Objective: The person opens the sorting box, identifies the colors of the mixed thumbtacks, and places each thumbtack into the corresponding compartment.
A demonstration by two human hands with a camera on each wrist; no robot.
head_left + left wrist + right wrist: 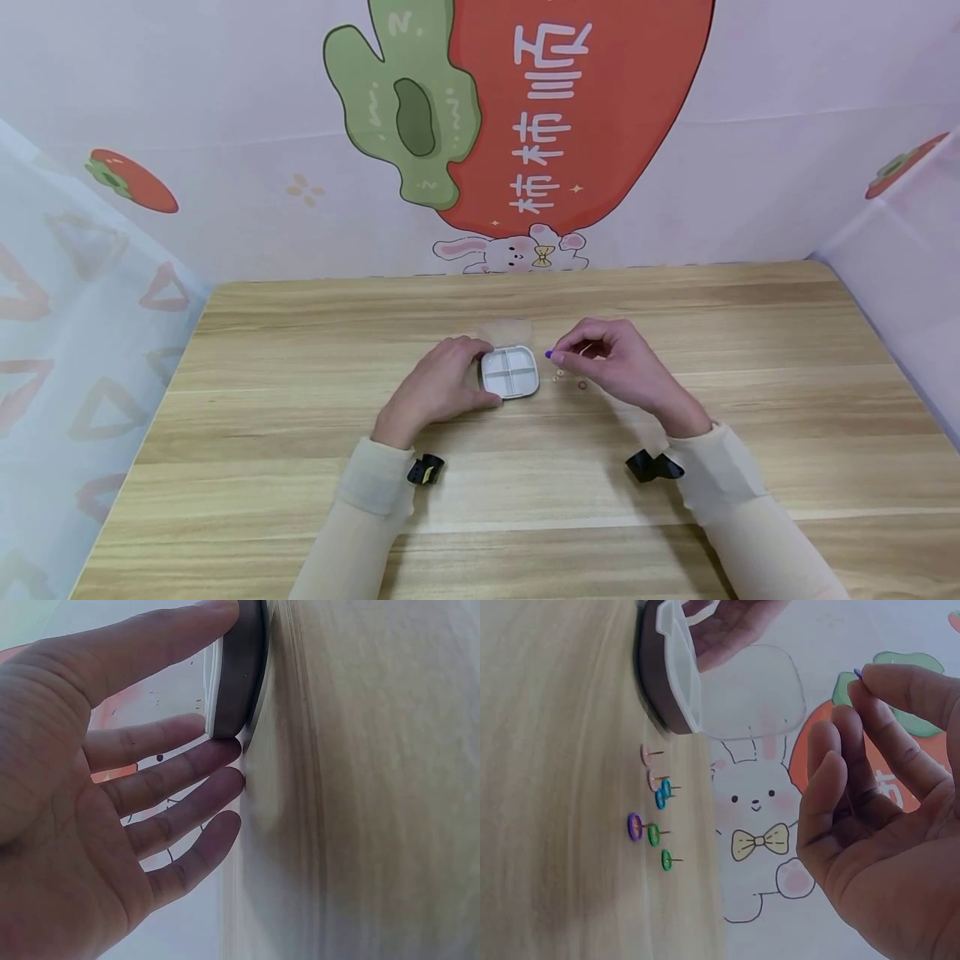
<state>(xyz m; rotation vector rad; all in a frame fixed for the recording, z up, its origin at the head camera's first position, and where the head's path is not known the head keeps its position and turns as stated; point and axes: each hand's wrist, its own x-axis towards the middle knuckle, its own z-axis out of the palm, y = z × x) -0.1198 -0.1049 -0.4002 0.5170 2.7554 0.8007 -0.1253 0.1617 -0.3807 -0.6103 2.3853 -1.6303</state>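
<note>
A small box (510, 372) with four light compartments and a dark outer wall sits on the table, its clear lid (754, 690) raised at the back. My left hand (438, 385) holds the box from the left, thumb at its near side and fingers at its far side. In the left wrist view, the other fingers of that hand (97, 780) are spread beside it. Right of the box, my right hand (622, 362) pinches a purple thumbtack (549, 354) between thumb and forefinger, above the table. In the right wrist view only its edge (858, 673) shows.
Several thumbtacks lie point up on the table right of the box: pink (646, 754), blue (661, 798), purple (635, 826) and green (667, 859). A patterned cloth wall (247, 192) stands behind the wooden table (300, 350). Black wrist cameras (426, 469) sit at both cuffs.
</note>
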